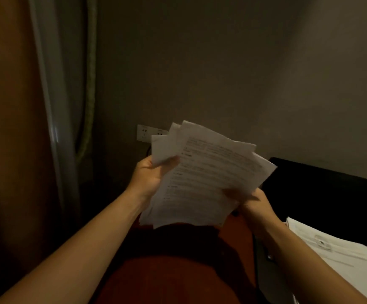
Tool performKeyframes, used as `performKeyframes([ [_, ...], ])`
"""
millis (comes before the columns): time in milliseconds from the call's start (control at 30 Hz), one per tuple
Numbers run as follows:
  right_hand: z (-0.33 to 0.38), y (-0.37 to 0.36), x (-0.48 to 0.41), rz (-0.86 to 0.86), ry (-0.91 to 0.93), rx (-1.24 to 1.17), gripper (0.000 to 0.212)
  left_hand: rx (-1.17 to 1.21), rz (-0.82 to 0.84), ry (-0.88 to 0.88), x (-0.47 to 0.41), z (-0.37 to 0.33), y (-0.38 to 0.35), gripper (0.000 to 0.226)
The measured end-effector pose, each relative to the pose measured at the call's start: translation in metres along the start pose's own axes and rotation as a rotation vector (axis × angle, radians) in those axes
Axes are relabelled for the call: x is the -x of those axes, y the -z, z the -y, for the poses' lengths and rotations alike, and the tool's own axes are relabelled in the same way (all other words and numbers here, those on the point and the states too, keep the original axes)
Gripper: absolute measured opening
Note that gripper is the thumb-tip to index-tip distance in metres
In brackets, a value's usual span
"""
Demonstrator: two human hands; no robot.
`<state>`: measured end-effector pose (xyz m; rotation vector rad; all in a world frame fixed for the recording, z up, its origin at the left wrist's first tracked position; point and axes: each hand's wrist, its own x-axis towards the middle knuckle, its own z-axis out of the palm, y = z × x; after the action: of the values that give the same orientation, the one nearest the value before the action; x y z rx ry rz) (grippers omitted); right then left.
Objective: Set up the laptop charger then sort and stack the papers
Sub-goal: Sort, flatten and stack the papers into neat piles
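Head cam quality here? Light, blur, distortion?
Head view: dim warm light; held papers brightest, print too soft to read; left hand and right hand slightly blurred; wide-angle bows the curtain edge at left; black object at right loses all detail.

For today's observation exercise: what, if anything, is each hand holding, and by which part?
A fanned bundle of papers: the left hand grips its left edge, the right hand its lower right edge.

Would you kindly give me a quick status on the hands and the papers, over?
Left hand and right hand both gripping fanned, uneven sheaf of papers, held in the air. Second paper pile lying lower right. Nothing blocking.
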<state>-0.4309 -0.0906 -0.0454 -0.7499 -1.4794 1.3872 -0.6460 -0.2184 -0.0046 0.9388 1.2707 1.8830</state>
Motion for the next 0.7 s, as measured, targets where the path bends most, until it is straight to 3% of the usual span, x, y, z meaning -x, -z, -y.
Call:
performKeyframes([
  [167, 0.002, -0.01, 0.005, 0.068, 0.025, 0.046, 0.038, -0.197, 0.147, 0.025, 0.003, 0.02, 0.002, 0.031],
  [300, 0.036, -0.012, 0.003, 0.137, 0.134, 0.143, 0.034, -0.252, 0.095, -0.071, -0.004, 0.009, 0.004, 0.03],
  [400, 0.025, -0.001, 0.011, 0.184, 0.051, 0.106, 0.039, -0.267, 0.101, -0.018, 0.002, 0.027, 0.014, 0.028],
  [533, -0.021, 0.004, 0.033, 0.27, -0.106, 0.287, 0.04, -0.442, 0.164, 0.135, 0.016, 0.072, 0.022, 0.037],
  [700, -0.016, 0.015, 0.038, 0.2, -0.127, 0.278, 0.035, -0.385, 0.216, 0.115, 0.016, 0.07, 0.012, 0.031],
])
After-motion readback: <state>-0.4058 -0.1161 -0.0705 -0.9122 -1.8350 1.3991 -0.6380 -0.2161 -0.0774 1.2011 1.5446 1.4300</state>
